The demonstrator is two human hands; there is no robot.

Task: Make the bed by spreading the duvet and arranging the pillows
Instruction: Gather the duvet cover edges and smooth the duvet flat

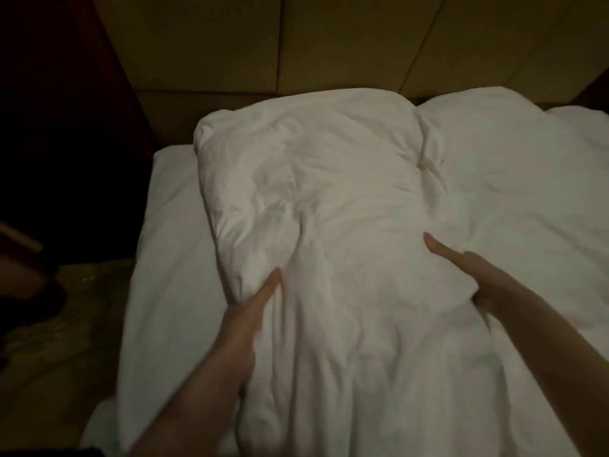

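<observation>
Dim room, head view. Pillow (313,192) lies on the left half of the bed, its far end against the headboard (263,44), near end toward the person. Long axis runs away from the viewer, head to foot, so it points at the headboard; a bed pillow should probably lie crosswise.

Left hand (257,301) lies along the pillow's near-left edge, fingers straight and pressed to the cloth, nothing clamped. Right hand (461,262) presses the near-right side, index extended, thumb partly tucked under the fabric (whether it pinches the cloth, cannot tell). Pillow sits between the hands, reaching forward from both; neither hand clearly nearer.

Duvet (510,192) bunched to the right, touching the pillow. Bare sheet (171,242) shows to the left.
</observation>
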